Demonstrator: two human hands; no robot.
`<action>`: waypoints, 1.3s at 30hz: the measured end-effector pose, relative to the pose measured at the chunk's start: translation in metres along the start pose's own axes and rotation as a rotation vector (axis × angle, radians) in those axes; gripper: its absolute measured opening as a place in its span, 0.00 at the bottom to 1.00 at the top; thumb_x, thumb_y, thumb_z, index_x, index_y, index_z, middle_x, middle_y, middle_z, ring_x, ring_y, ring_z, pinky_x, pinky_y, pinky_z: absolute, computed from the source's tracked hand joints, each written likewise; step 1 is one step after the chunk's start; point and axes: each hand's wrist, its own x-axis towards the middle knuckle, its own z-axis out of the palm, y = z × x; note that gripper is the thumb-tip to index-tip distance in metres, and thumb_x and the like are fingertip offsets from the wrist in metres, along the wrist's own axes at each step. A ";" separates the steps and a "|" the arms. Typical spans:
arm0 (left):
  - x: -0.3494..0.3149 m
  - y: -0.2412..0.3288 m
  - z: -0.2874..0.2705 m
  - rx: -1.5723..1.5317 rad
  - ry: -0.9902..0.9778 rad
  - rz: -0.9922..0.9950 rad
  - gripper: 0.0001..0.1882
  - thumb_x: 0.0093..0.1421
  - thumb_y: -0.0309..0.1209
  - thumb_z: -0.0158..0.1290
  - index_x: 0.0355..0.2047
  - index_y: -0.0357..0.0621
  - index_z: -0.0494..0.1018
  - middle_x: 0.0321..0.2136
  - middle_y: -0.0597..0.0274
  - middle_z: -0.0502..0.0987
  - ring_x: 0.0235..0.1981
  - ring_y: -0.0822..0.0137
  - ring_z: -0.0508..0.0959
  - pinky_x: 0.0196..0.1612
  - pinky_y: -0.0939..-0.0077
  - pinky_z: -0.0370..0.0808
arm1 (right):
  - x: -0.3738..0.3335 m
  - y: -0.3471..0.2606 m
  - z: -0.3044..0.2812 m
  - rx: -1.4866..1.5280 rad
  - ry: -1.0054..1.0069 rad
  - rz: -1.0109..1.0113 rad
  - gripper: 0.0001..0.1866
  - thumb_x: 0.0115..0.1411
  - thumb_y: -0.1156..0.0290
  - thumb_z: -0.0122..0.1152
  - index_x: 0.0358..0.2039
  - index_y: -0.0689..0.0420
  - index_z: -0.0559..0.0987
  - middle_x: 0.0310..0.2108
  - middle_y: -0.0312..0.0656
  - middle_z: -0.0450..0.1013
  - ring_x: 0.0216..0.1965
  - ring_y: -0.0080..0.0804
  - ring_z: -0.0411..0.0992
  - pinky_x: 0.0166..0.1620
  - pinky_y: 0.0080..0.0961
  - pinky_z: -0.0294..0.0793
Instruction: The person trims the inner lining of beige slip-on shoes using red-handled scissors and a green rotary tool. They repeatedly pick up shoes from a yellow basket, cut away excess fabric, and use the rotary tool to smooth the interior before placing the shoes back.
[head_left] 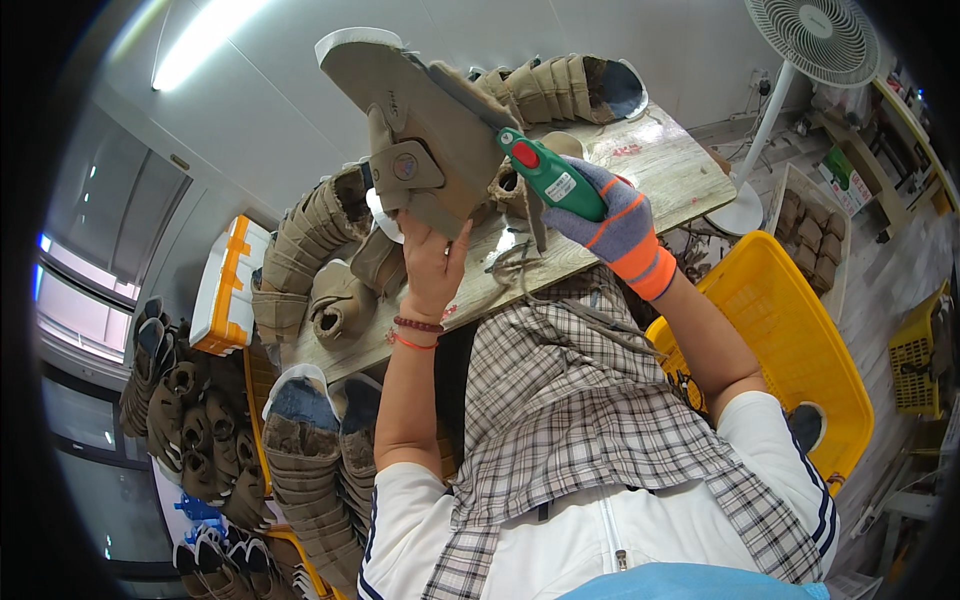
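My bare left hand [430, 265] is closed around the lower part of a tan boot upper [440, 135], raised above the table. The upper has a strap with a round badge and a fuzzy lining along one edge. In my right hand [615, 225], which wears a grey and orange glove, is a green handheld power tool [548, 172] with a red button. Its tip meets the fuzzy edge of the upper; its working end is hidden there. Just below, a tan boot upper [340, 303] rests on the wooden table [660, 165].
Stacks of nested tan uppers [320, 220] line the table's left and far sides. A yellow basket [790, 320] stands at my right, and a white fan [815, 40] beyond it. More uppers [195, 420] fill the left side. A cord [590, 318] lies over my checked apron.
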 end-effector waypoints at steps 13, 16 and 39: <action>-0.025 0.000 0.011 0.137 -0.246 0.148 0.13 0.51 0.23 0.53 0.39 0.38 0.75 0.46 0.49 0.70 0.51 0.45 0.64 0.58 0.49 0.55 | 0.013 -0.005 -0.008 0.248 0.012 0.422 0.28 0.46 0.61 0.71 0.45 0.61 0.74 0.31 0.35 0.76 0.29 0.15 0.70 0.34 0.15 0.72; -0.031 -0.005 0.014 0.075 -0.153 0.090 0.12 0.52 0.23 0.54 0.39 0.36 0.75 0.45 0.49 0.70 0.50 0.46 0.65 0.55 0.53 0.58 | 0.010 0.004 -0.014 0.161 0.079 0.380 0.28 0.46 0.60 0.72 0.45 0.60 0.75 0.30 0.35 0.76 0.29 0.16 0.71 0.34 0.16 0.72; -0.045 -0.007 0.027 0.087 -0.235 0.094 0.06 0.44 0.25 0.54 0.25 0.37 0.74 0.34 0.50 0.70 0.44 0.46 0.68 0.55 0.47 0.58 | -0.008 -0.012 -0.006 0.304 -0.012 0.512 0.26 0.47 0.64 0.70 0.43 0.64 0.74 0.24 0.32 0.72 0.20 0.13 0.66 0.23 0.12 0.66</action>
